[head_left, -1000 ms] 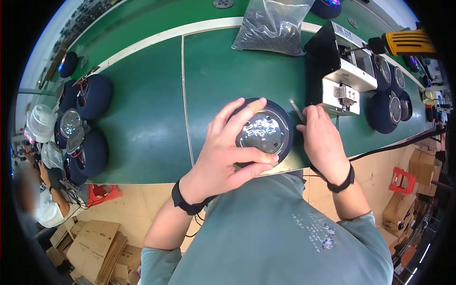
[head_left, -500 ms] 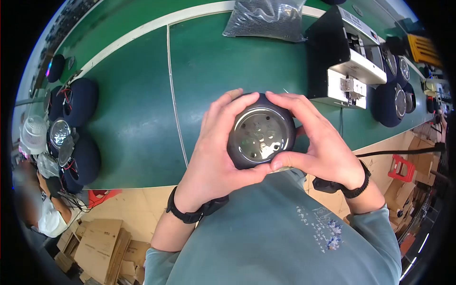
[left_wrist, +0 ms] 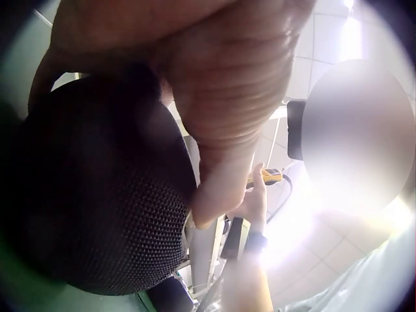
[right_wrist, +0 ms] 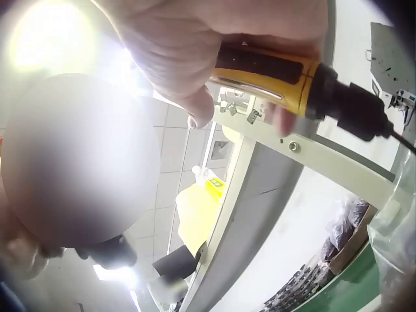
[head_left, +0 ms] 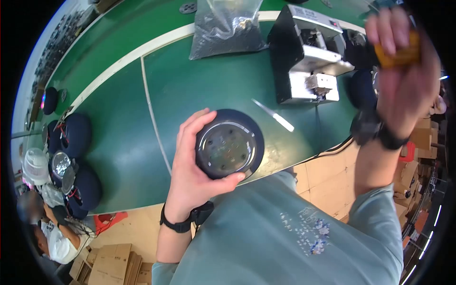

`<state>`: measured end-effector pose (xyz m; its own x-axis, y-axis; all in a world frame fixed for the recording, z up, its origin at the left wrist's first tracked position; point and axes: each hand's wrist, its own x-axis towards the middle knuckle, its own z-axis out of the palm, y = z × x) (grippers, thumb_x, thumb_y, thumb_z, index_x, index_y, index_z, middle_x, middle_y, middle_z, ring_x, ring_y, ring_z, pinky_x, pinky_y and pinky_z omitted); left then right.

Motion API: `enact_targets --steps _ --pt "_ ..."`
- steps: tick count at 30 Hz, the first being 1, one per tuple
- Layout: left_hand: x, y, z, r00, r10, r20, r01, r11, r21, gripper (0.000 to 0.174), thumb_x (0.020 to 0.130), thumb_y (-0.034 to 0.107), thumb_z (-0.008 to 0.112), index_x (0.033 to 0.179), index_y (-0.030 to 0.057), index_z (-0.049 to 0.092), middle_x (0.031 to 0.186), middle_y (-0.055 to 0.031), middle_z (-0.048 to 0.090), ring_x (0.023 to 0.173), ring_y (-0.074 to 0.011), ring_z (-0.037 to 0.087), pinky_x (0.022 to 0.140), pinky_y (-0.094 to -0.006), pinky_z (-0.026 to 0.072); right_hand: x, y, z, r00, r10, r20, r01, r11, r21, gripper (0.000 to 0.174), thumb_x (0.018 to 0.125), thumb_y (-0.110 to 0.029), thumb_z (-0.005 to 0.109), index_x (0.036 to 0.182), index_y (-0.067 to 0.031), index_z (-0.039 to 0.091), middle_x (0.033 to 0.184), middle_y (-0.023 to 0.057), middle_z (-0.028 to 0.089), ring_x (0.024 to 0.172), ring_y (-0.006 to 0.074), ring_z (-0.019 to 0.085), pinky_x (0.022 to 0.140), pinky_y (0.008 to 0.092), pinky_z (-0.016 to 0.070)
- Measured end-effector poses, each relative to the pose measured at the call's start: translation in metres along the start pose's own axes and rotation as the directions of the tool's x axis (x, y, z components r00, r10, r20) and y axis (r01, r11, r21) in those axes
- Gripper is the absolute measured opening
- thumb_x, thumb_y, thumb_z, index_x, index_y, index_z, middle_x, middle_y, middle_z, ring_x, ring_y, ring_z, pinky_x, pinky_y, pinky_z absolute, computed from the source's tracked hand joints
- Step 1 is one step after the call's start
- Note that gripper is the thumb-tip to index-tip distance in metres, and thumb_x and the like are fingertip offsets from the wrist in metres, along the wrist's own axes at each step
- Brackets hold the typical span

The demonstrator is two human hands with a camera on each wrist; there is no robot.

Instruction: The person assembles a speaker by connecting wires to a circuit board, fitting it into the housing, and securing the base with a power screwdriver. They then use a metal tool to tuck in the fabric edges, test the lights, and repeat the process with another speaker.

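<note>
My left hand (head_left: pixel 187 173) holds a round dark speaker (head_left: pixel 256 137) at its left side, fingers over the far rim and thumb along the near rim. A clear round base plate (head_left: pixel 227 148) with several small holes faces up on it. In the left wrist view, the speaker's woven fabric side (left_wrist: pixel 143 240) shows under the hand. Raised at the far right, my right hand (head_left: pixel 406 90) grips a yellow and black electric screwdriver (right_wrist: pixel 273 78). Its bit points away from the hand in the right wrist view. A thin white-handled tool (head_left: pixel 282 122) lies on the bench right of the speaker.
A black and white machine (head_left: pixel 308 61) stands behind the tool, with a bag of small dark parts (head_left: pixel 225 35) to its left. Several dark speakers (head_left: pixel 85 185) with red wires line the bench's left end. Another person (head_left: pixel 57 237) sits at far left.
My right hand first was by the thin tool, then gripped the speaker's right side, and now is up at the right on the screwdriver. The left hand stays on the speaker.
</note>
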<state>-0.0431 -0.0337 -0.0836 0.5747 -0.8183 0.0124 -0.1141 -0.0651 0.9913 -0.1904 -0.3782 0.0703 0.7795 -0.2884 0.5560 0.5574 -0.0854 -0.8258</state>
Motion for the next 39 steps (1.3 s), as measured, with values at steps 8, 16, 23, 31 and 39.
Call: enact_targets --steps 8,16,23,31,39 --pt "0.003 -0.007 -0.002 0.998 0.056 0.019 -0.056 0.998 0.027 0.109 0.057 0.021 0.106 0.154 0.0115 0.057 0.161 -0.0189 0.045 0.155 -0.0353 0.046 0.124 -0.0475 0.0475 -0.053 0.018 0.018 0.929 -0.148 -0.339 -0.001 0.916 -0.402 0.079 0.112 -0.064 0.054 0.153 0.0035 0.045 0.077 0.0018 0.053 0.060 0.0143 0.052 0.061 0.0360 0.0476" --pt "0.004 -0.010 -0.006 0.995 0.096 0.037 -0.099 0.991 0.085 0.110 0.055 0.023 0.106 0.153 0.0120 0.057 0.159 -0.0180 0.047 0.156 -0.0351 0.045 0.123 -0.0492 0.0475 -0.048 0.047 0.024 0.938 -0.179 -0.296 0.089 0.952 -0.292 0.033 0.116 -0.023 0.065 0.131 0.0049 0.058 0.069 0.0065 0.060 0.051 0.0137 0.054 0.050 0.0339 0.0498" --pt "0.004 -0.012 -0.005 0.995 0.096 0.031 -0.099 0.992 0.080 0.110 0.056 0.025 0.107 0.153 0.0110 0.057 0.158 -0.0181 0.047 0.156 -0.0351 0.045 0.124 -0.0497 0.0466 -0.050 0.046 0.026 0.965 -0.142 -0.221 0.037 0.907 -0.421 0.027 0.119 -0.027 0.058 0.128 -0.0015 0.055 0.070 0.0025 0.051 0.053 0.0137 0.051 0.052 0.0340 0.0473" --pt "0.004 -0.013 -0.006 0.994 0.100 0.036 -0.102 0.993 0.058 0.110 0.058 0.025 0.107 0.154 0.0101 0.056 0.159 -0.0192 0.045 0.154 -0.0343 0.046 0.123 -0.0492 0.0467 -0.042 0.047 0.033 0.937 -0.088 -0.338 -0.069 0.902 -0.426 0.020 0.118 -0.019 0.060 0.125 -0.0011 0.057 0.070 0.0008 0.047 0.052 0.0118 0.048 0.052 0.0323 0.0468" --pt "0.004 -0.012 -0.004 0.996 0.085 0.018 -0.085 0.996 0.007 0.107 0.058 0.022 0.105 0.153 0.0110 0.057 0.160 -0.0199 0.046 0.151 -0.0343 0.050 0.122 -0.0485 0.0484 -0.041 0.022 0.055 0.921 -0.090 -0.378 -0.016 0.963 -0.269 0.047 0.122 -0.038 0.049 0.146 0.0017 0.056 0.071 -0.0052 0.041 0.053 0.0063 0.039 0.052 0.0280 0.0398"
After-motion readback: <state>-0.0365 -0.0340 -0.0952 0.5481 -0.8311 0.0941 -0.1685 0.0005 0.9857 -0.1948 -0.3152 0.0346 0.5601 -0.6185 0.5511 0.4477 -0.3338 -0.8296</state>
